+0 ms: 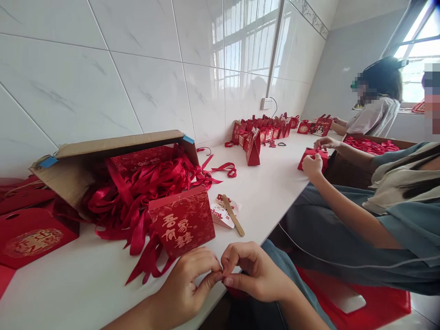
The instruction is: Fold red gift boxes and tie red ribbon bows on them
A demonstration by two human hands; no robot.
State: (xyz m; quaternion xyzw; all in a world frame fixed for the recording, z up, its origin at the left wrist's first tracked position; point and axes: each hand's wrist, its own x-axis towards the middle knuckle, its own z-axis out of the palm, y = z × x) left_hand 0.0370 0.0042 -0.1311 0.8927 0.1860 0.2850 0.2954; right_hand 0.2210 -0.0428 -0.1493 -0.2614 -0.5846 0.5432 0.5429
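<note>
My left hand [194,284] and my right hand [256,272] meet at the table's front edge, both closed in a pinch with their fingertips touching. Whatever lies between the fingertips is too small to make out. A bit of dark red shows just under my right hand. Right behind my left hand stands a red gift box [185,220] with gold Chinese characters, and a red ribbon [151,259] trails beside it. A printed white card [222,211] lies to its right, with a flat wooden stick [233,215] across it.
A tipped cardboard box [120,140] spills red ribbons [144,183]. Folded red boxes [37,229] sit at far left. Several finished red boxes [254,146] line the wall on the white table [271,183]. At right, a co-worker's hands [314,160] hold a red box; another person [374,101] sits beyond.
</note>
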